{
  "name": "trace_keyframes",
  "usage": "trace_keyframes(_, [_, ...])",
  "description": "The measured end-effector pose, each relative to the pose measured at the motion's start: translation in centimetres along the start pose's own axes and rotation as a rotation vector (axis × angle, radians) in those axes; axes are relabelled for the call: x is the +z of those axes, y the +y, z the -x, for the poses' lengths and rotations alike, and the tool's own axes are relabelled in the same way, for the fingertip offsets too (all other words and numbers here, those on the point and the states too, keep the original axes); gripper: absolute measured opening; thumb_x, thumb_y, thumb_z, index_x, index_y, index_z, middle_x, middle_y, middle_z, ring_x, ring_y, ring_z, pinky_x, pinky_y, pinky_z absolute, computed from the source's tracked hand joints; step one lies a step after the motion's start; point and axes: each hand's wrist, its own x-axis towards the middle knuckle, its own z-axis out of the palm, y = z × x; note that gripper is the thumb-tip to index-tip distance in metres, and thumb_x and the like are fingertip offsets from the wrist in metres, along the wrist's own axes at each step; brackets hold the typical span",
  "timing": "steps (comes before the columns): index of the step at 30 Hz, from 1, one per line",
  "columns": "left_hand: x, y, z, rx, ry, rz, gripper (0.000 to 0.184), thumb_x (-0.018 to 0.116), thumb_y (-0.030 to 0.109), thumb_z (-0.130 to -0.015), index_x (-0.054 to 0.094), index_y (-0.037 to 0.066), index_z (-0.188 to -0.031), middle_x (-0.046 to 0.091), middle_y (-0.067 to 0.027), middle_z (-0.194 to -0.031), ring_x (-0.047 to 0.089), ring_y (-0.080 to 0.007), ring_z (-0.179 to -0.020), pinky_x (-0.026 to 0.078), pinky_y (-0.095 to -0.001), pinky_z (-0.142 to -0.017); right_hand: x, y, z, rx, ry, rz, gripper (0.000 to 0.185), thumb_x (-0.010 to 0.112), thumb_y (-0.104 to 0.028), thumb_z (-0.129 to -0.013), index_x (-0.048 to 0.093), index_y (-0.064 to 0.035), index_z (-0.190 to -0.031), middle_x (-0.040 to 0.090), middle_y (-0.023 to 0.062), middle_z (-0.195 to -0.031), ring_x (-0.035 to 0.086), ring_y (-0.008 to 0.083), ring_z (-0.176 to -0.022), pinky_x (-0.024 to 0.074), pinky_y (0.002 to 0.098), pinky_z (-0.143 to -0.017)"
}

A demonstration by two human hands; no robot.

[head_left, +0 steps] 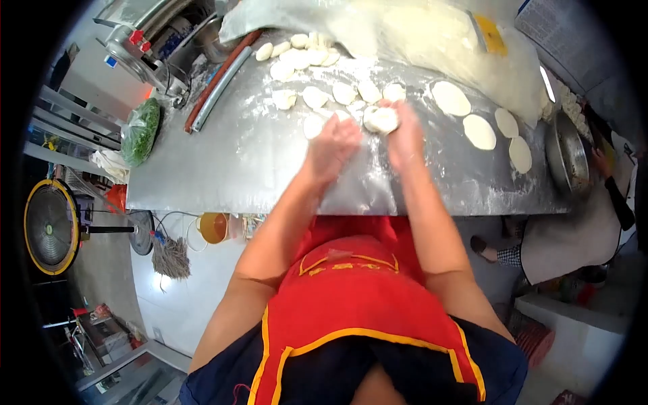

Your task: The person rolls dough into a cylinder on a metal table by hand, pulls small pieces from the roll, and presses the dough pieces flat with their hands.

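Note:
On the floured metal table [223, 148], my right hand [407, 138] curls round a rounded dough piece [381, 120], its fingers on the far and right sides. My left hand [331, 148] is just left of it, slightly blurred, with its fingers loosely apart and nothing visible in them. Beside the left fingers lies another dough piece [313, 126], partly covered by the hand. Several floured dough lumps [315, 97] form a row beyond both hands. To the right are flattened dough rounds [451, 98], including a smaller oval one [480, 131].
A heap of dough pieces [300, 59] lies farther back, near a large plastic-covered mass [405, 34]. Two rods, one red-brown [219, 84] and one grey [221, 89], rest at left near bagged greens [140, 133]. At right are a metal basin [565, 152] and another person's hand [601, 162].

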Motion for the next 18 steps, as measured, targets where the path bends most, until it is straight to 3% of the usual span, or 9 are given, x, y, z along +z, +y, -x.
trace_keyframes(2, [1.3,-1.3,-0.4,-0.055,-0.247,0.206,0.046,0.037,0.037,-0.104,0.048,0.001,-0.13,0.058,-0.0139,-0.123,0.057,-0.0239,-0.112,0.048,-0.0352,-0.09,0.8,2.3,2.3,-0.048,-0.13,0.384,0.031,0.05,-0.023,-0.092,0.065,0.0026,-0.102,0.065,0.0095,-0.1,0.059,0.021,-0.092,0.0452,0.0323,-0.087])
trace_keyframes(3, [1.6,-1.8,-0.8,-0.028,-0.127,0.149,0.046,0.035,0.038,-0.104,0.048,0.002,-0.13,0.058,-0.0131,-0.122,0.056,-0.0241,-0.112,0.048,-0.0359,-0.092,1.5,2.9,3.0,-0.07,-0.176,0.612,0.036,0.046,-0.024,-0.093,0.064,0.0038,-0.107,0.065,0.0151,-0.106,0.059,0.0255,-0.1,0.0436,0.0318,-0.091])
trace_keyframes(4, [1.8,-2.1,-0.9,0.0,-0.002,0.097,0.046,0.034,0.039,-0.104,0.047,0.003,-0.13,0.058,-0.0123,-0.121,0.055,-0.0243,-0.113,0.047,-0.0366,-0.093,1.2,4.7,2.9,-0.208,-0.217,0.717,0.04,0.04,-0.026,-0.095,0.061,0.001,-0.117,0.061,0.0215,-0.118,0.053,0.0317,-0.115,0.0347,0.0378,-0.104])
trace_keyframes(5, [3.0,-1.6,-0.2,-0.009,0.0,0.177,0.045,0.032,0.038,-0.105,0.048,0.003,-0.128,0.056,-0.0111,-0.122,0.054,-0.0236,-0.113,0.046,-0.0371,-0.096,1.7,4.1,3.7,-0.463,-0.233,0.988,0.044,0.036,-0.029,-0.097,0.056,-0.0023,-0.126,0.055,0.0225,-0.13,0.042,0.0372,-0.13,0.0186,0.0496,-0.113])
trace_keyframes(6, [3.9,-1.0,0.6,-0.021,0.007,0.141,0.044,0.032,0.037,-0.105,0.048,0.004,-0.128,0.056,-0.0113,-0.122,0.054,-0.0234,-0.113,0.045,-0.037,-0.097,1.2,4.0,4.0,-0.473,-0.296,1.057,0.046,0.034,-0.029,-0.099,0.051,-0.0038,-0.134,0.049,0.0222,-0.137,0.03,0.0393,-0.138,0.0044,0.0587,-0.113])
trace_keyframes(11, [4.2,-1.3,1.4,-0.04,0.045,-0.025,0.041,0.033,0.032,-0.105,0.046,0.004,-0.13,0.054,-0.013,-0.126,0.053,-0.0232,-0.115,0.044,-0.0362,-0.1,1.2,2.5,3.8,-0.573,-0.236,1.523,0.054,0.026,-0.036,-0.101,0.042,-0.003,-0.142,0.03,0.022,-0.152,0.019,0.042,-0.143,0.0033,0.0581,-0.113])
trace_keyframes(14, [4.6,-1.5,1.5,-0.011,0.089,-0.018,0.037,0.037,0.029,-0.104,0.047,0.003,-0.128,0.055,-0.0129,-0.121,0.056,-0.0218,-0.108,0.048,-0.0342,-0.092,1.2,2.9,3.8,-0.659,-0.26,1.36,0.052,0.031,-0.033,-0.101,0.041,-0.0026,-0.142,0.031,0.0236,-0.15,0.021,0.0424,-0.141,0.0069,0.0615,-0.112])
trace_keyframes(18, [2.4,-2.2,-0.1,0.009,0.071,0.062,0.035,0.041,0.031,-0.103,0.05,0.003,-0.124,0.056,-0.0108,-0.116,0.057,-0.0204,-0.102,0.051,-0.0325,-0.082,2.0,3.2,4.3,-0.52,-0.361,0.861,0.061,0.03,-0.039,-0.101,0.036,0.0065,-0.141,0.033,0.0282,-0.147,0.026,0.0423,-0.139,0.0176,0.049,-0.115])
